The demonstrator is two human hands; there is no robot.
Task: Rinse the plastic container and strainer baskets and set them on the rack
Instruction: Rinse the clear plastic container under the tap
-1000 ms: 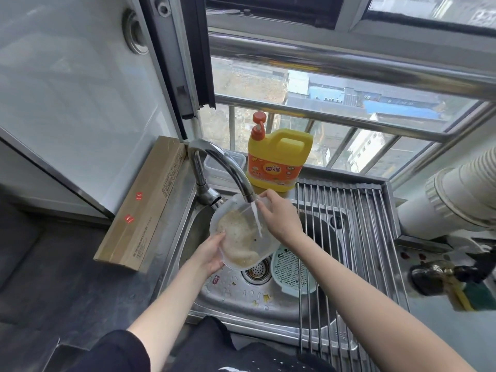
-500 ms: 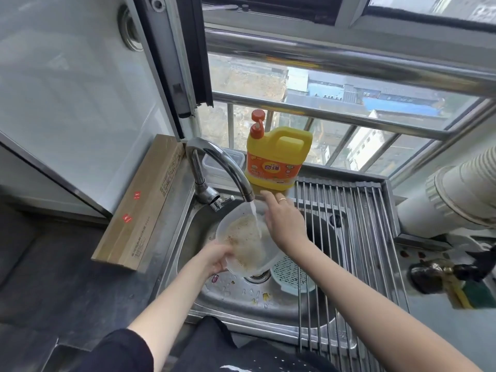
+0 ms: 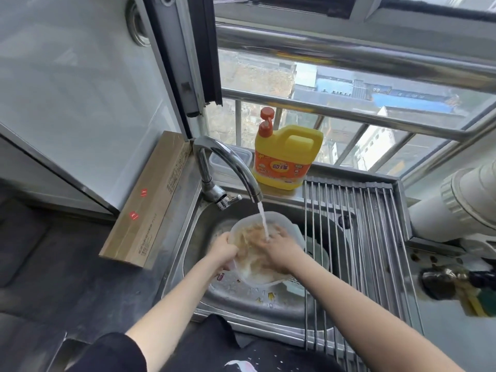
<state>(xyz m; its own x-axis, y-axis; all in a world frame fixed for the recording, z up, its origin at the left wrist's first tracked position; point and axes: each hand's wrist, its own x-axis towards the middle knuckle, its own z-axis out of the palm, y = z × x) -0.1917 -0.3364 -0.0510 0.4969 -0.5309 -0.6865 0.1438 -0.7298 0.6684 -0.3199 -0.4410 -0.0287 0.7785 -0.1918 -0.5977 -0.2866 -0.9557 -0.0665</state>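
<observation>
A clear plastic container (image 3: 284,224) with brownish residue sits under the running faucet (image 3: 228,167) over the sink (image 3: 204,232). My left hand (image 3: 222,248) grips its left rim. My right hand (image 3: 281,251) is inside the container, fingers against the wet bottom, with the water stream hitting near it. A pale green strainer basket (image 3: 319,253) lies in the sink behind and to the right of the container, mostly hidden. The roll-up metal rack (image 3: 357,237) spans the sink's right half.
A yellow detergent jug (image 3: 287,159) stands on the sill behind the sink, beside a small clear box (image 3: 230,159). A long cardboard box (image 3: 150,200) lies left of the sink. A white duct (image 3: 461,205) and a scrub pad (image 3: 477,299) are at the right.
The container has come lower into the sink. My right hand has left the rim and gone inside the container under the stream. My left hand keeps its hold on the left rim.
</observation>
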